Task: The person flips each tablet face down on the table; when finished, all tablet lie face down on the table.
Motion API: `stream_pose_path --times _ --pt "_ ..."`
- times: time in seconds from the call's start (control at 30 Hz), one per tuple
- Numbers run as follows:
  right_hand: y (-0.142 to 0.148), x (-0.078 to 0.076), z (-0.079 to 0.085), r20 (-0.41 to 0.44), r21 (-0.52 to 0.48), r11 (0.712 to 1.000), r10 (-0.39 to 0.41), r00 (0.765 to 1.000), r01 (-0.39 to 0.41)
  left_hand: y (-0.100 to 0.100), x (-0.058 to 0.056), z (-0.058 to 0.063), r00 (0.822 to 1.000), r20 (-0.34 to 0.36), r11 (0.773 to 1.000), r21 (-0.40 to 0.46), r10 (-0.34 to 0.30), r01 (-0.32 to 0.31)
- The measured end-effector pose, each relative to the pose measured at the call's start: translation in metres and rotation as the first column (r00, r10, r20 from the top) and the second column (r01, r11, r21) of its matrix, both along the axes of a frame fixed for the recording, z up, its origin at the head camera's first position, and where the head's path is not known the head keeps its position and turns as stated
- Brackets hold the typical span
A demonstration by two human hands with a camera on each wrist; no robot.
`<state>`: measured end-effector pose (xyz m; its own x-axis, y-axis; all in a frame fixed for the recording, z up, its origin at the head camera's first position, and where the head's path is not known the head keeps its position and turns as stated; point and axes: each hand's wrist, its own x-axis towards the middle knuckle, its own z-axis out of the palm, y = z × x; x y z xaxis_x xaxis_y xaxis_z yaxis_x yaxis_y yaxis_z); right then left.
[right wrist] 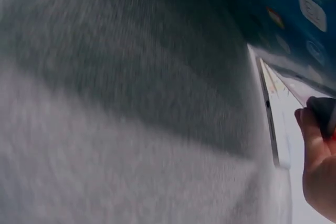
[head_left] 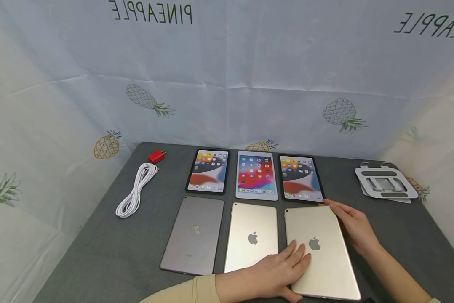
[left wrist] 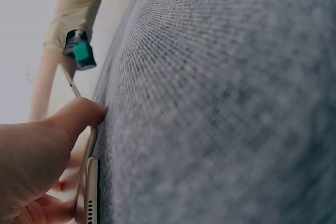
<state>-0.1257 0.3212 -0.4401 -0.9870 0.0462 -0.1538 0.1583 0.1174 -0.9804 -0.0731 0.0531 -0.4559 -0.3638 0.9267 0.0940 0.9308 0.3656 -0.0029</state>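
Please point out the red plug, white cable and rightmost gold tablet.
Red plug [head_left: 156, 157], head view, on its body.
White cable [head_left: 137, 189], head view, on its coiled middle.
Rightmost gold tablet [head_left: 325, 259], head view, on its back.

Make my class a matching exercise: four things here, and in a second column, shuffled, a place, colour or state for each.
1 plug adapter
2 cable
3 stand
4 rightmost gold tablet

A gripped at one corner by the right hand
B coiled
C red
D lying right of every tablet

Pairs: 1-C, 2-B, 3-D, 4-A
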Motion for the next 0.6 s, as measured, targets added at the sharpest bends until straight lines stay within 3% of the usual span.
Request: stream_pose_path --times 0.07,0.13,0.3,0.37,0.43,0.6 --pt "0.002 -0.001 0.0 -0.001 0.163 0.987 -0.006 1.0 0.006 0.0 -0.001 0.0 1.0 0.01 1.0 -0.003 0.003 -0.003" --pt "0.004 -0.003 -0.001 -0.006 0.319 0.948 0.005 1.0 -0.003 -0.001 -0.002 0.0 1.0 0.019 1.0 -0.012 0.012 -0.011" --pt "0.007 -0.006 -0.007 -0.06 0.625 0.781 0.071 0.996 -0.018 -0.001 -0.005 -0.002 0.999 0.039 1.0 -0.025 0.015 -0.014" --pt "0.006 -0.005 -0.011 -0.095 0.699 0.715 0.1 0.99 -0.005 -0.001 -0.006 -0.002 0.999 0.053 1.0 -0.02 0.006 -0.005" --pt "0.006 -0.004 -0.014 -0.129 0.74 0.673 0.132 0.983 0.007 -0.001 -0.007 -0.002 0.998 0.069 1.0 -0.017 -0.002 0.003" --pt "0.001 -0.003 -0.018 -0.232 0.768 0.636 0.165 0.959 0.076 -0.001 -0.008 -0.003 0.996 0.09 1.0 -0.021 -0.009 0.011"
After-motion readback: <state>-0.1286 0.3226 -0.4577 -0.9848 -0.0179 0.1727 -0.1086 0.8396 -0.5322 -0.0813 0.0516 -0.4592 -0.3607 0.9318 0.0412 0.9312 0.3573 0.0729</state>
